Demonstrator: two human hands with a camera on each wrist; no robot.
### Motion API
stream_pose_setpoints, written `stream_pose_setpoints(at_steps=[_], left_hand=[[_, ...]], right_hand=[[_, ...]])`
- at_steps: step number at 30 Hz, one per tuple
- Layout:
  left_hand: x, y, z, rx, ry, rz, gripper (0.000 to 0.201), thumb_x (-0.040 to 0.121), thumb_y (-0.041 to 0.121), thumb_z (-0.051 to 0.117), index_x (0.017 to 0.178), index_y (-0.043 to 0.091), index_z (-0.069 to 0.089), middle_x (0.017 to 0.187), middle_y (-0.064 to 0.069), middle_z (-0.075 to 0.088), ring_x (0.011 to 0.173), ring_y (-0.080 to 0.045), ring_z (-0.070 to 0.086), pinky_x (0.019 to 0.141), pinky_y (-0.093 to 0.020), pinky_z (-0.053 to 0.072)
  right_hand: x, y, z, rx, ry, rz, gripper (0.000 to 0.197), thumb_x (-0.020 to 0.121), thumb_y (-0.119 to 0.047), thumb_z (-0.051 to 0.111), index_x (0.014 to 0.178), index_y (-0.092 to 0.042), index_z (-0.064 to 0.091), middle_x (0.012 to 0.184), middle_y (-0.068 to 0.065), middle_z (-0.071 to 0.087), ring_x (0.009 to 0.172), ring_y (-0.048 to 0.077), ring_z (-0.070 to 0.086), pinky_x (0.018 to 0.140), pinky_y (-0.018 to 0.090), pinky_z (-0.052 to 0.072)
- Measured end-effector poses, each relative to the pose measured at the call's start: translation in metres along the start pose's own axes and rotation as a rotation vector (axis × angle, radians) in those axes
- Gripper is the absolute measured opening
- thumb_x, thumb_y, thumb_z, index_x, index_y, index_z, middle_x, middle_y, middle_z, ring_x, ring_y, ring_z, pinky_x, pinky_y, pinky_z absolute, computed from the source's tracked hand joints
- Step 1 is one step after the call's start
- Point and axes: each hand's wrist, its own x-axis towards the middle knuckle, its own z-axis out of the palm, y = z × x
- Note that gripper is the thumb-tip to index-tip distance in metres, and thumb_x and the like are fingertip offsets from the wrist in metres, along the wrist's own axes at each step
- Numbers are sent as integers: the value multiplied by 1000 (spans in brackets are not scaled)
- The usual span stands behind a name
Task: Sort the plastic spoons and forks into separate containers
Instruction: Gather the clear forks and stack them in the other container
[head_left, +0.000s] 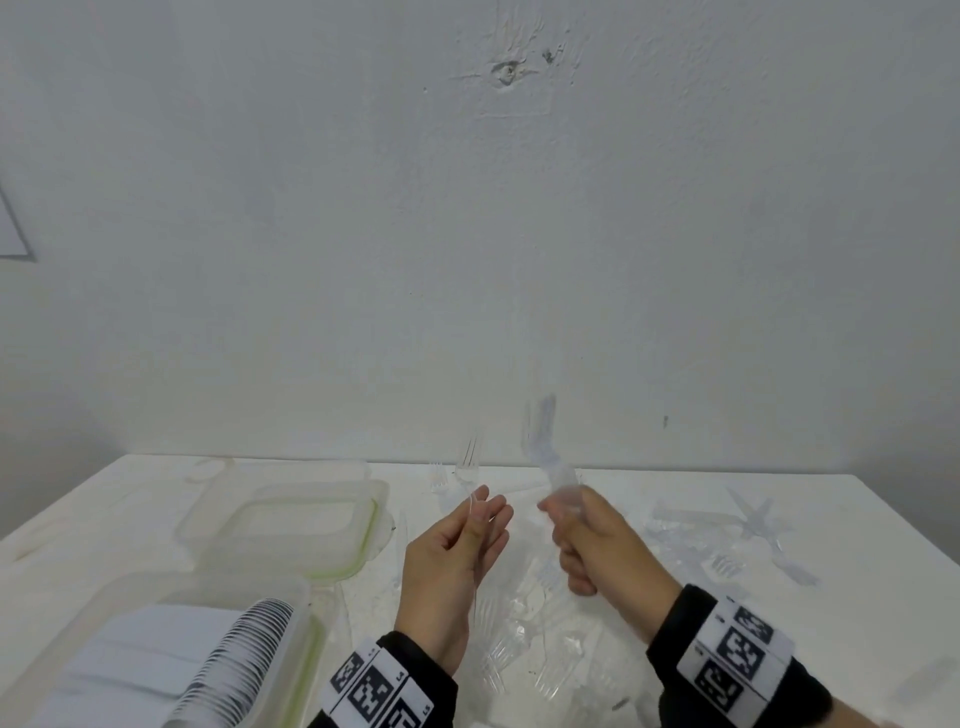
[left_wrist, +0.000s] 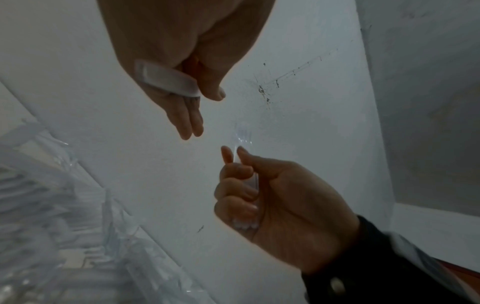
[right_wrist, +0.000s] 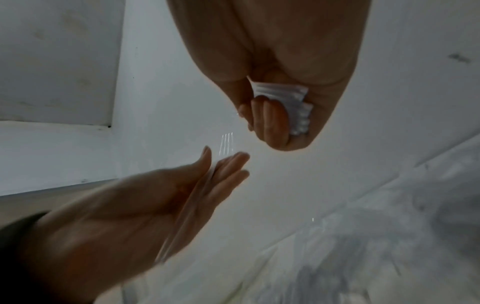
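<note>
While both hands pinch clear forks, the left hand (head_left: 457, 551) one fork (head_left: 469, 467), the right hand (head_left: 597, 545) a blurred bundle (head_left: 545, 447).

A pale grey-white wall (head_left: 363, 208) filled most of the head view, its plaster scarred by a rough patched dent (head_left: 506, 70) near the top. A framed edge (head_left: 13, 234) cut in at the left border. Below, a white table (head_left: 649, 499) ran along the wall's foot, its far edge meeting it. The light was soft and even.
</note>
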Motion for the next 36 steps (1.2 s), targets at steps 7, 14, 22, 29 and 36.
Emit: stream_pose_setpoints(at_steps=[7, 14, 22, 29, 36], left_hand=[[-11, -7, 7, 89, -99, -62, 40, 83, 26, 62, 118, 7, 64, 110, -7, 73, 103, -17, 70, 88, -24, 56], [-8, -8, 0, 162, -124, -157, 40, 90, 33, 58, 118, 4, 63, 105, -8, 74, 100, -20, 71, 89, -31, 56], [2, 14, -7, 82, -304, -327, 46, 83, 27, 58, 116, -4, 62, 111, -18, 71, 102, -27, 70, 85, -33, 58], [3, 13, -11, 13, -241, -309, 45, 73, 17, 67, 112, -5, 64, 106, -21, 72, 95, -22, 72, 75, -25, 59], [6, 25, -13, -58, -83, -153, 54, 66, 17, 75, 114, -5, 62, 103, -23, 71, 89, -24, 71, 73, -24, 59]], right_hand=[[30, -36, -6, -71, 74, -65, 19, 86, -29, 70, 97, -15, 66, 53, -8, 42, 45, 9, 34, 41, 21, 28], [38, -34, -14, -163, 2, -48, 12, 85, -20, 71, 85, -10, 65, 53, -5, 40, 45, 9, 34, 42, 21, 29], [33, -35, -27, -196, -308, -43, 10, 87, -19, 69, 83, -14, 61, 54, -5, 33, 45, 9, 25, 41, 19, 22], [22, -30, -24, -171, -295, -23, 34, 88, -45, 59, 98, -13, 59, 55, -8, 33, 46, 8, 23, 41, 18, 21], [-4, -6, -18, -302, -299, -58, 30, 98, -47, 42, 103, -22, 59, 70, -4, 45, 47, 7, 32, 42, 19, 27]])
